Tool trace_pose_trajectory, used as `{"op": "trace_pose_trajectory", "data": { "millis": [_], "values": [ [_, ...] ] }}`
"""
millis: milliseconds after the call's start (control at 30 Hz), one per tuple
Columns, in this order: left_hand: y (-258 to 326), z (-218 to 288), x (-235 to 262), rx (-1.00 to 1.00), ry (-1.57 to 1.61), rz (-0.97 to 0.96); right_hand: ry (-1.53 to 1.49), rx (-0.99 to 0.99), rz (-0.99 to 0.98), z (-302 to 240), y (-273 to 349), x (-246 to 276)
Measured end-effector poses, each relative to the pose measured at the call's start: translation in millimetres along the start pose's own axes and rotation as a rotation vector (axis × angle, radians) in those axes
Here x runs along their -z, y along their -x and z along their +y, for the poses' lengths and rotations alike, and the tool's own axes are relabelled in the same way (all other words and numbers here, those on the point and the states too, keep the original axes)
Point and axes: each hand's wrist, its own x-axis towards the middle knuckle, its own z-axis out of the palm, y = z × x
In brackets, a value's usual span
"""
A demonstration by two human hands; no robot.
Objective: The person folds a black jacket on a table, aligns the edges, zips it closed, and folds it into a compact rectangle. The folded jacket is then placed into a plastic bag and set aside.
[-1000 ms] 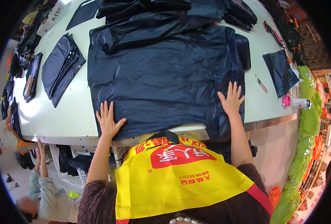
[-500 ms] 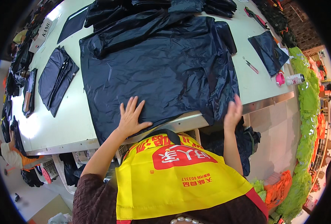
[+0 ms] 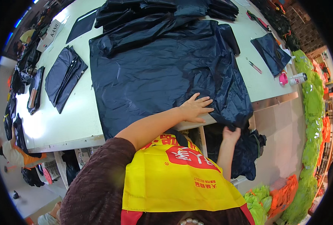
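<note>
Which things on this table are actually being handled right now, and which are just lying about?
In hand: left hand flat on the big dark fabric sheet; right hand grips its overhanging edge below the white table.

Lying about: folded dark pieces, pink pen, small white bottle, dark panel.

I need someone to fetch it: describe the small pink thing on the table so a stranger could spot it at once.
Start at the big white work table covered by the wide dark navy sheet of shiny fabric. Go to the table's right-hand edge, past the small folded navy piece. There the small round pink object lies beside a white bottle; it is the only round, bright pink thing there, unlike the slim pink pen.
</note>
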Motion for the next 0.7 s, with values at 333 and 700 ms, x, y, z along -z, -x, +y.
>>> {"op": "trace_pose_trajectory", "data": {
  "millis": [333,700],
  "values": [
    [-1.0,8.1,24.8,0.160,0.507,-0.342,1.768,1.409,-1.097,70.8,98.6,-124.6],
    [348.5,37.6,63.7,1.053,-0.205,0.229,2.049,0.746,-1.033,58.1,55.2,-114.6]
  ]
}}
